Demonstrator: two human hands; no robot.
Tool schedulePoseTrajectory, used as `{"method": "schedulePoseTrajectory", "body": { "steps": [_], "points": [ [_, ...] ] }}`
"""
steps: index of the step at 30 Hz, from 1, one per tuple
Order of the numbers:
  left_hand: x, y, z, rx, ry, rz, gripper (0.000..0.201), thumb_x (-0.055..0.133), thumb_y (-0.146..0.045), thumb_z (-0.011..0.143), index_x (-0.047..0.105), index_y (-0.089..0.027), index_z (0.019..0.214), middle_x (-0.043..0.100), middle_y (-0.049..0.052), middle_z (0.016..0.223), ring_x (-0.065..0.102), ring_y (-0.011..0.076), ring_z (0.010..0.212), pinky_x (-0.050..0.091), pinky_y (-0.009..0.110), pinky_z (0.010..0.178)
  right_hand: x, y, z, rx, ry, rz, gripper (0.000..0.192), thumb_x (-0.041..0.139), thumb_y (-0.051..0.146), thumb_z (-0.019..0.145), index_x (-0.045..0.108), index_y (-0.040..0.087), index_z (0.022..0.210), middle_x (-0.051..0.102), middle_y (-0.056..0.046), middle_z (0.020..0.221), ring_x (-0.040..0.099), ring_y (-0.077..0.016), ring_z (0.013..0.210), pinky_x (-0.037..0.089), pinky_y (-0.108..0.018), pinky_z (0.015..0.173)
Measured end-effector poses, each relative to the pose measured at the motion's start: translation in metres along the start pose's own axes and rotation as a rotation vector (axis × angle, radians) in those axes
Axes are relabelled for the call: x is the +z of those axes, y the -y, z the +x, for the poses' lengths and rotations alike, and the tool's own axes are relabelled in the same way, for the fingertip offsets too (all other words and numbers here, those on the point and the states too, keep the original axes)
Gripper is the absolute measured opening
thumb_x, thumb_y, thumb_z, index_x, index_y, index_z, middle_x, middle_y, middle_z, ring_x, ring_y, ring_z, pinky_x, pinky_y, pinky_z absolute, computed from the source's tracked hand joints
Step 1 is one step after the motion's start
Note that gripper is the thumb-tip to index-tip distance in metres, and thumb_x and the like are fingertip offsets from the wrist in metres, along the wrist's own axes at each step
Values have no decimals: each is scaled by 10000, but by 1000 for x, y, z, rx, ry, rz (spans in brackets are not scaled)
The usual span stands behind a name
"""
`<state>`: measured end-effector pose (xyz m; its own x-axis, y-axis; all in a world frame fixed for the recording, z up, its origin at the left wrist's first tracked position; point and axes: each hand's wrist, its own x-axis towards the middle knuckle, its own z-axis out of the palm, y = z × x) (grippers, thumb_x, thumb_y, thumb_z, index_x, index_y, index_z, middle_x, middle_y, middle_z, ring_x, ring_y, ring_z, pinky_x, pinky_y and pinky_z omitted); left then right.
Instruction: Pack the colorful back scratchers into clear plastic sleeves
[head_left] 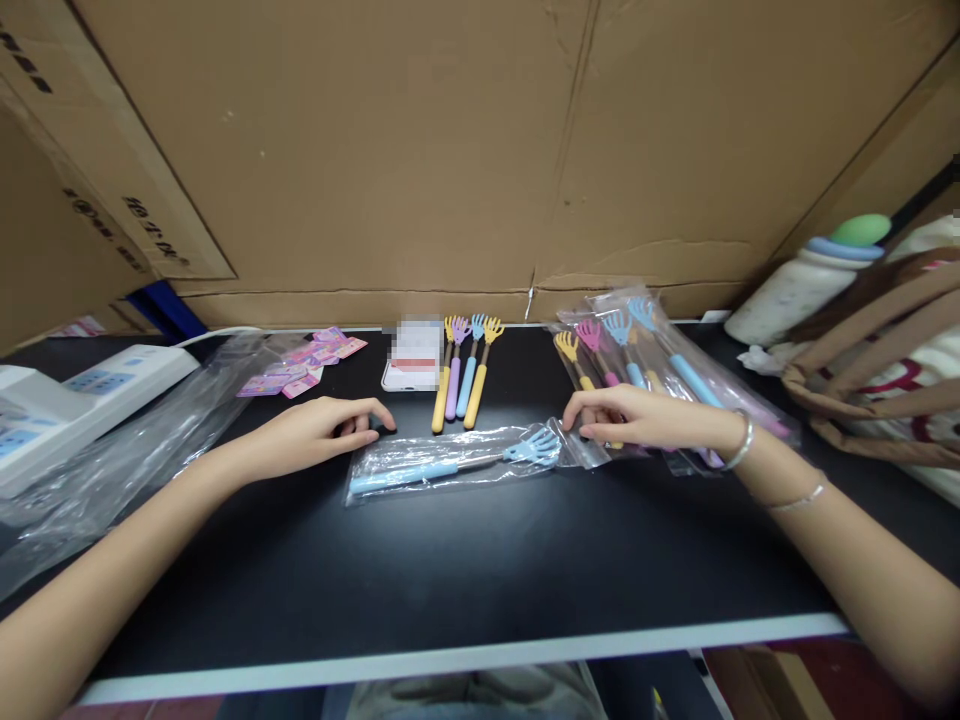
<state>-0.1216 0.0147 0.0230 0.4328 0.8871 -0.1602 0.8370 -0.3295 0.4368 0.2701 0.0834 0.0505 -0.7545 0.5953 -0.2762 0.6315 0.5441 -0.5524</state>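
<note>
So both hands are down on the black table here. Between them lies a blue back scratcher sealed in a clear bag, lying crosswise, claw end pointing right. The left hand rests palm down just beside the bag's left end, fingers loosely curled and close together, not gripping anything as far as I can see. The right hand sits at the bag's right end, fingers bent and held together, tips right at the open flap of the bag; can't tell if they actually pinch it.

Under and behind the right hand there's a pile of bagged scratchers in yellow, pink and blue. Farther back in the middle, four loose scratchers lie side by side next to a white phone. Far left: pink cards, a heap of empty plastic bags and a white power strip. Far right, a bottle and a brown-handled bag. Cardboard walls the back.
</note>
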Motion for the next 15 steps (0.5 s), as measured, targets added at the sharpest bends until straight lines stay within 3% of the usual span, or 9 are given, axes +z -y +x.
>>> {"method": "schedulePoseTrajectory", "body": {
  "steps": [10,15],
  "points": [
    [7,-9,2,47,-102,133,256,409,-374,910,602,-261,1035,613,-37,716,545,117,607,346,194,571,3,-1,1,3,-26,-30,381,442,479,889,594,162,1034,502,16,665,449,-120,573,349,-240,545],
    [8,-10,2,57,-124,197,254,389,-355,923,596,-266,1040,658,-20,835,562,127,653,349,203,589,4,3,2,22,-38,-50,369,440,464,886,598,159,1021,518,11,664,465,-128,585,352,-245,552]
  ]
}}
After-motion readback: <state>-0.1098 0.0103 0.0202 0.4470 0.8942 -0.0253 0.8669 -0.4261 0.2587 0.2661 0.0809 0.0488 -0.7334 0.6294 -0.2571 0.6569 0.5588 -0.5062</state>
